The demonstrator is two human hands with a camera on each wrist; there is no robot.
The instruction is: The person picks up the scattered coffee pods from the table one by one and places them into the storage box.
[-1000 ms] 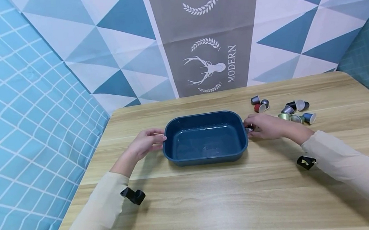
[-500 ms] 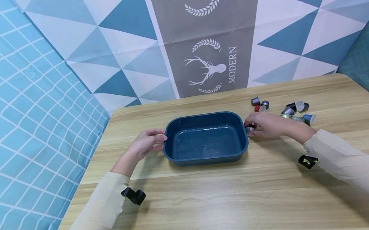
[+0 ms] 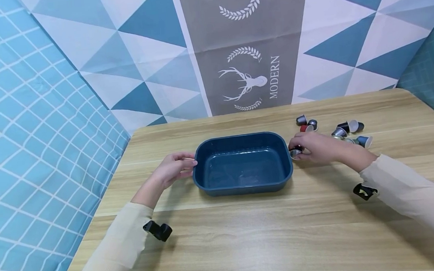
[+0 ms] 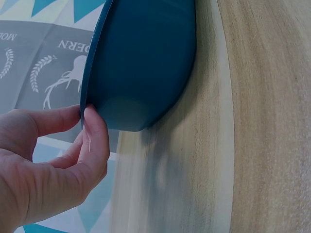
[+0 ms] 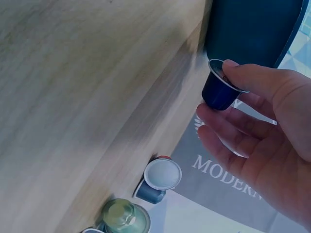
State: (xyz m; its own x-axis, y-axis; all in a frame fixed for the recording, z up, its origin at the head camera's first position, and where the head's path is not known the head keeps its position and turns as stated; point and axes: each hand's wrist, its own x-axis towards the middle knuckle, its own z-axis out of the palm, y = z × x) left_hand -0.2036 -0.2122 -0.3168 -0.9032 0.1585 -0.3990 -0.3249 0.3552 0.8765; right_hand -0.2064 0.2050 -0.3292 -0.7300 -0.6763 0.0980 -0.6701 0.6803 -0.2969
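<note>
A dark blue rectangular basin (image 3: 244, 188) stands on the table. At its left end my left hand (image 3: 173, 169) pinches the rim between thumb and fingers, as the left wrist view shows at the basin's edge (image 4: 141, 63). Beside the basin's right end, my right hand (image 3: 317, 146) holds a dark blue coffee capsule (image 5: 219, 92). The right wrist view has the thumb on its rimmed lid and the fingertips under its body. In the head view the fingers partly cover this capsule (image 3: 295, 152).
Loose coffee capsules lie behind the right hand, among them a grey one (image 3: 301, 120), a silver one (image 3: 339, 132) and a blue one (image 3: 364, 141). The hand partly hides some. A patterned cloth (image 3: 246, 44) hangs behind the wooden table (image 3: 240, 240).
My right hand and forearm have shifted slightly to the right, with the capsule still held. The left hand stays on the basin's rim. The head view has shifted slightly.
</note>
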